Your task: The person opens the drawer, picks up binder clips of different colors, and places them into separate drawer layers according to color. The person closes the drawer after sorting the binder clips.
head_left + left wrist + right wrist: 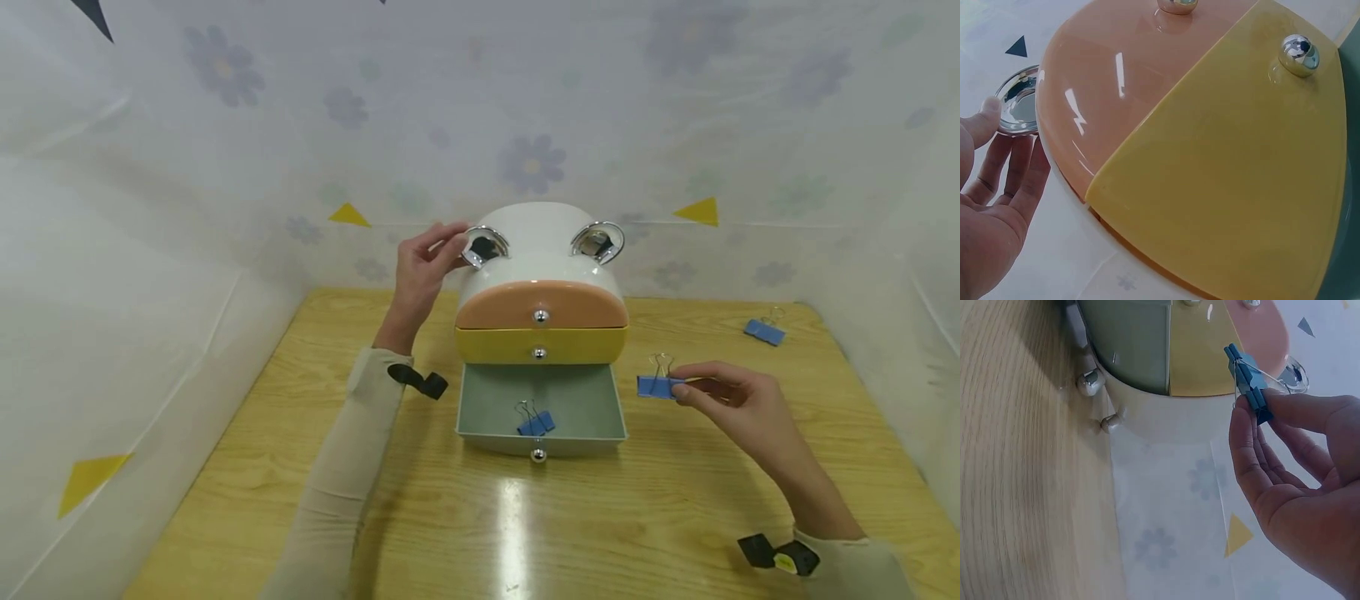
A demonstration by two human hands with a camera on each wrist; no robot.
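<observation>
1. The fingers [693, 392] of the right hand [738, 408] pinch a blue binder clip [656, 385] between thumb and fingertips and hold it above the wooden table [675, 500], just to the right of the open bottom drawer [542, 412].
2. In the right wrist view that clip [1249, 381] sticks out from the fingertips with its wire handles toward the hand.
3. The left hand [422, 271] rests at the upper left side of the drawer box [542, 250], its fingers loosely extended and touching the left chrome ring handle [483, 246]; in the left wrist view the thumb and fingers [1013, 162] lie against that ring [1019, 103] without clearly gripping it.
4. The box has a white domed top, a closed orange drawer [542, 304], a closed yellow drawer [542, 346] and a grey-green bottom drawer pulled out toward the person.
5. A second blue binder clip [534, 421] lies inside the open drawer near its front wall.
6. A third blue binder clip [765, 331] lies on the table, well apart, near the far right corner.
7. A second chrome ring [597, 242] sits on the box's upper right.
</observation>
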